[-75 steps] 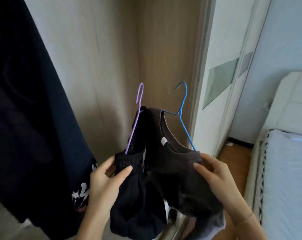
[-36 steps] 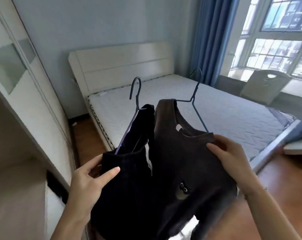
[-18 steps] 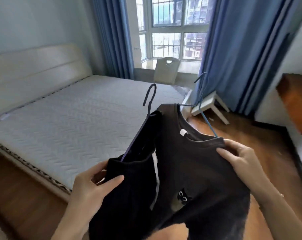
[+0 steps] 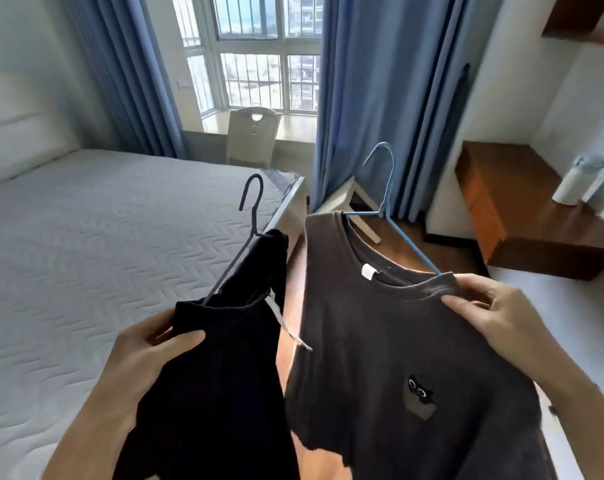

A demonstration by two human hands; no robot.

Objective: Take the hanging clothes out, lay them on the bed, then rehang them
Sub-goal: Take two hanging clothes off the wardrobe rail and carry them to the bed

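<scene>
My left hand grips the shoulder of a black garment that hangs on a purple wire hanger. My right hand pinches the shoulder of a dark grey T-shirt with a small owl print, which sits on a blue wire hanger. Both garments are held up in front of me, slightly apart. The bed, with a bare white quilted mattress, lies to the left, under and behind the black garment.
A white chair stands by the window behind the bed, flanked by blue curtains. A wooden desk with a white bottle juts out at right. A strip of wooden floor runs between bed and desk.
I have turned from the wardrobe to face the bed and window. The two garments, held close together before, are now spread apart. Both hands keep their hold.
</scene>
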